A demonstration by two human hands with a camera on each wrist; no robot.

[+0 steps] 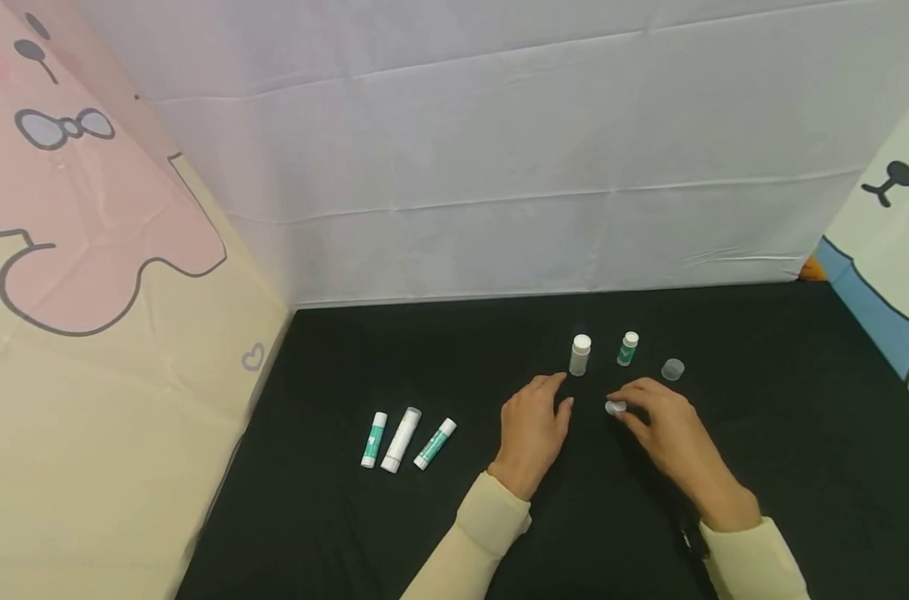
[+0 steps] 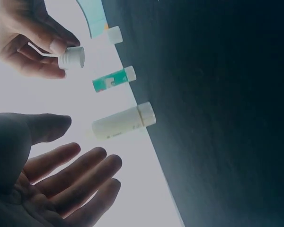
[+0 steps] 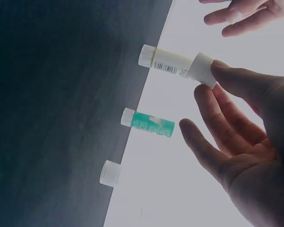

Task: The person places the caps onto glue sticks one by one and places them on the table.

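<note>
Between thumb and fingertips, my right hand (image 1: 664, 425) pinches a small white cap (image 1: 615, 407) just over the black table. The same cap (image 3: 202, 70) overlaps the white glue stick in the right wrist view. My left hand (image 1: 532, 425) holds nothing, its fingers loosely spread and the palm facing right. Just beyond its fingertips a white glue stick (image 1: 579, 356) stands upright. To the right of that stands a smaller glue stick with a green label (image 1: 628, 349), then a loose translucent cap (image 1: 673, 369).
On the left lie a green-labelled glue stick (image 1: 374, 440), a larger white one (image 1: 402, 440) and another green-labelled one (image 1: 435, 444). Black cloth covers the table (image 1: 312, 533). A white fabric wall (image 1: 454, 183) rises behind it, with printed cloth at both sides.
</note>
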